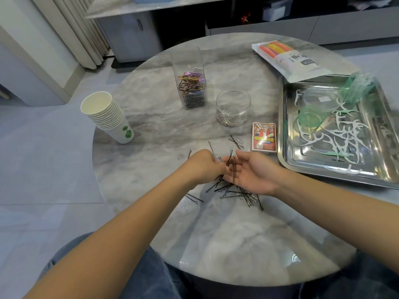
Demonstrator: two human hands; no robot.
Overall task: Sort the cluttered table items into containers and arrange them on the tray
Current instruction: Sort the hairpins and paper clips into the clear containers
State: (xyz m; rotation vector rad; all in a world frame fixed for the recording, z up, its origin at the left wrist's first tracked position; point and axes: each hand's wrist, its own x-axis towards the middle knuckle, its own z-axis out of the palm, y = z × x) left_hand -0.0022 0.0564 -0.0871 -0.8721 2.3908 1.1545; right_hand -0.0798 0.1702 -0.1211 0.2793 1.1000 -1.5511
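A heap of black bobby pins (235, 192) lies on the round marble table near its front middle. My right hand (251, 171) lies palm up over the heap with several pins resting across its fingers. My left hand (205, 165) reaches in from the left, and its curled fingers pinch pins at the right hand's fingertips. Behind stand a tall clear box (191, 83) holding hair clips and pins, and a round clear jar (233, 107) with paper clips. The steel tray (287, 160) sits at the right, strewn with white and green floss picks.
A stack of paper cups (108, 116) stands at the table's left edge. A card pack (264, 137) lies beside the tray, with loose paper clips (237, 139) to its left. A pouch of coloured sticks (289, 59) rests at the tray's far corner. Green plastic containers (311, 117) lie in the tray.
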